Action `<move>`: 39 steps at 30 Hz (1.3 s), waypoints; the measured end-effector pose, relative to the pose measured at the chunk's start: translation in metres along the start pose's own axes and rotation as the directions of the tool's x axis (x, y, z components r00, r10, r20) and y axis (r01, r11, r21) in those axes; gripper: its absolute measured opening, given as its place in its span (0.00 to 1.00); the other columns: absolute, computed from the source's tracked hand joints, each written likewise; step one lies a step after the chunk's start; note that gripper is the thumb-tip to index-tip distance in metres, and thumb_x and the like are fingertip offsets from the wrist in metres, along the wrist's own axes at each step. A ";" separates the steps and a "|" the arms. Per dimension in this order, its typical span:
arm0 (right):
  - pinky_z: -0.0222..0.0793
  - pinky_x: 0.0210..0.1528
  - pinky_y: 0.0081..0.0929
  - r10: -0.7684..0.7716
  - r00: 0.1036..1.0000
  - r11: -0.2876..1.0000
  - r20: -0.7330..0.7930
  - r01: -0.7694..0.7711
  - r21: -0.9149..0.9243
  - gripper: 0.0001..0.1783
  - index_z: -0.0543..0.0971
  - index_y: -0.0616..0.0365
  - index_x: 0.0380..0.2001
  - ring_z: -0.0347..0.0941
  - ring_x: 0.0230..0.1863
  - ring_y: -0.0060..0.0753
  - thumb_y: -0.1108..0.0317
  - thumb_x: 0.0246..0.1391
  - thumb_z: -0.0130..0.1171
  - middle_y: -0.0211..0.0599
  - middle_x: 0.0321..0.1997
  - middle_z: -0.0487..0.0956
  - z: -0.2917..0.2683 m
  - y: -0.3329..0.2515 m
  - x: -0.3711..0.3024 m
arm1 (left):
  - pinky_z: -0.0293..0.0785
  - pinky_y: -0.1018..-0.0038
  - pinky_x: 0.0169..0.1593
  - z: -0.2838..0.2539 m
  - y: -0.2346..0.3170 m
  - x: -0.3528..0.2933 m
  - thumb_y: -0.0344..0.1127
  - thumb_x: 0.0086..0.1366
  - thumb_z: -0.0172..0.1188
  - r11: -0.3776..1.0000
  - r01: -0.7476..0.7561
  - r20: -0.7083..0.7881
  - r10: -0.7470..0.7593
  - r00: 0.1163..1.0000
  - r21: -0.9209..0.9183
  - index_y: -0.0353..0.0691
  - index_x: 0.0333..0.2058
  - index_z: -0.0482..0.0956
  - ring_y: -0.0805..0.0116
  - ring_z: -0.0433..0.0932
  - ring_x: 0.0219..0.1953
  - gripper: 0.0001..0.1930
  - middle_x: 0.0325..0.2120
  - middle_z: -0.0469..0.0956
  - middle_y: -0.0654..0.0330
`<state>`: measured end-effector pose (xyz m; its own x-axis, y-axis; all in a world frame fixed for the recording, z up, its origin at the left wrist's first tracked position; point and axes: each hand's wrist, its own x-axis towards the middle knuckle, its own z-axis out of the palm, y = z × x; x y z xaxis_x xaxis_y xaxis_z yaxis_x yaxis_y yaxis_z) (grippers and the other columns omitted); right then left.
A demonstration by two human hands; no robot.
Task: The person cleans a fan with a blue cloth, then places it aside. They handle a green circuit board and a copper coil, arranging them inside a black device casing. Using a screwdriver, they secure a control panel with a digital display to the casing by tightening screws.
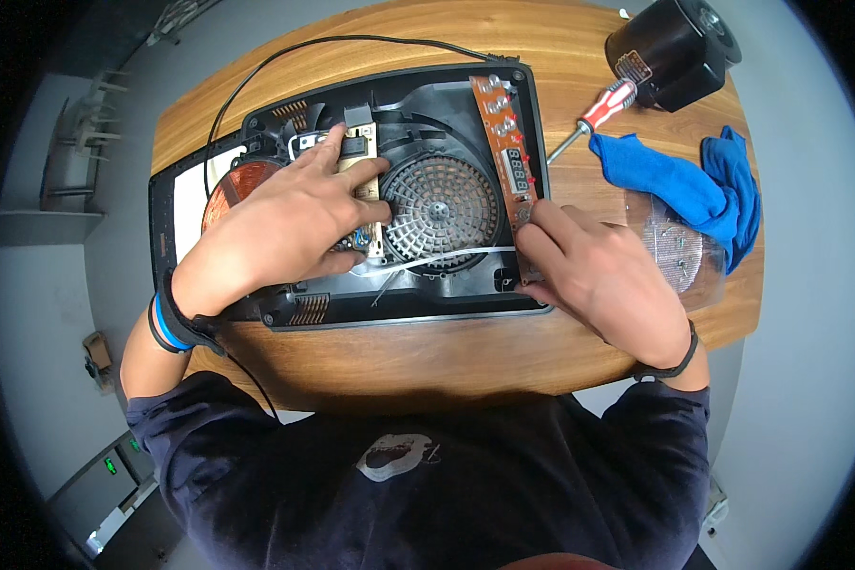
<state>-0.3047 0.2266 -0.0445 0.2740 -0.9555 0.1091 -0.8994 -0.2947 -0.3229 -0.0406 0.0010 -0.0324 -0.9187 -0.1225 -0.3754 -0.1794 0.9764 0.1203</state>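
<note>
Hands are working inside the opened cooker housing (541, 114): the left hand (285, 223) is pressing flat on the main circuit board (359, 157), while the right hand (603, 280) is pinching the display board (509, 142) (at three o'clock of the fan (440, 211)). Likely next, freeing that board calls for gentle lifting.

Opened black cooker housing (418, 95) flat on wooden table, round fan grille (440, 213) central, brown control board (509, 152) along right edge
</note>
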 end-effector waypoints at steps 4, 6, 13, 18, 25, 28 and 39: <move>0.85 0.47 0.42 0.029 0.997 0.999 0.075 -0.031 0.017 0.18 0.77 0.60 0.47 0.84 0.52 0.47 0.70 0.56 0.73 0.46 0.52 0.79 0.011 -0.005 0.001 | 0.63 0.40 0.85 -0.019 0.006 -0.002 0.42 0.63 0.82 1.000 -0.013 0.036 0.013 0.999 -0.006 0.49 0.68 0.85 0.24 0.57 0.84 0.34 0.81 0.67 0.49; 0.85 0.49 0.43 0.039 0.996 0.998 0.074 -0.043 0.048 0.18 0.77 0.61 0.47 0.84 0.52 0.49 0.70 0.57 0.72 0.47 0.52 0.79 0.014 -0.007 0.000 | 0.63 0.41 0.85 -0.025 0.016 -0.001 0.41 0.66 0.79 1.000 0.007 -0.029 -0.007 1.000 -0.001 0.46 0.71 0.81 0.27 0.59 0.83 0.35 0.82 0.66 0.47; 0.82 0.56 0.49 0.057 0.992 0.969 0.113 -0.082 0.235 0.24 0.81 0.56 0.57 0.82 0.58 0.59 0.69 0.58 0.75 0.46 0.60 0.80 -0.003 0.005 -0.002 | 0.67 0.46 0.83 -0.007 0.044 0.036 0.38 0.73 0.72 0.971 -0.226 -0.221 0.203 0.954 -0.083 0.35 0.77 0.70 0.37 0.67 0.82 0.38 0.77 0.71 0.41; 0.83 0.61 0.46 0.123 0.992 0.984 0.010 -0.123 0.131 0.28 0.82 0.55 0.66 0.84 0.61 0.55 0.75 0.63 0.68 0.44 0.66 0.81 -0.011 0.016 -0.008 | 0.73 0.48 0.77 0.001 0.052 0.053 0.35 0.70 0.75 0.953 -0.214 -0.219 0.167 0.961 -0.212 0.32 0.75 0.70 0.36 0.74 0.75 0.38 0.70 0.78 0.39; 0.77 0.74 0.40 -0.082 0.980 0.986 -0.179 0.054 -0.159 0.32 0.83 0.50 0.70 0.76 0.74 0.51 0.75 0.62 0.62 0.37 0.78 0.78 0.010 0.033 0.005 | 0.80 0.47 0.57 0.006 0.053 0.064 0.23 0.66 0.70 0.871 -0.324 -0.384 0.175 0.907 -0.369 0.33 0.52 0.79 0.34 0.83 0.55 0.17 0.49 0.84 0.44; 0.77 0.70 0.38 -0.103 0.980 0.983 -0.169 0.075 -0.165 0.28 0.86 0.51 0.65 0.77 0.72 0.49 0.75 0.60 0.63 0.36 0.75 0.79 0.009 0.034 0.007 | 0.80 0.47 0.55 0.002 0.054 0.057 0.20 0.66 0.67 0.865 -0.278 -0.328 0.141 0.934 -0.417 0.33 0.48 0.80 0.35 0.84 0.52 0.13 0.45 0.85 0.44; 0.82 0.59 0.38 -0.158 0.974 0.968 -0.162 0.121 -0.220 0.12 0.84 0.63 0.46 0.84 0.60 0.47 0.74 0.58 0.66 0.37 0.62 0.85 -0.011 0.040 0.013 | 0.83 0.55 0.57 -0.014 0.047 0.019 0.15 0.63 0.63 0.866 -0.269 -0.398 0.090 0.913 -0.421 0.32 0.43 0.83 0.41 0.87 0.52 0.11 0.46 0.85 0.47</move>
<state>-0.3411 0.2024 -0.0453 0.3541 -0.8825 0.3095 -0.9124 -0.3986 -0.0926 -0.0718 0.0423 -0.0210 -0.9949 -0.0947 0.0336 -0.0565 0.8036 0.5925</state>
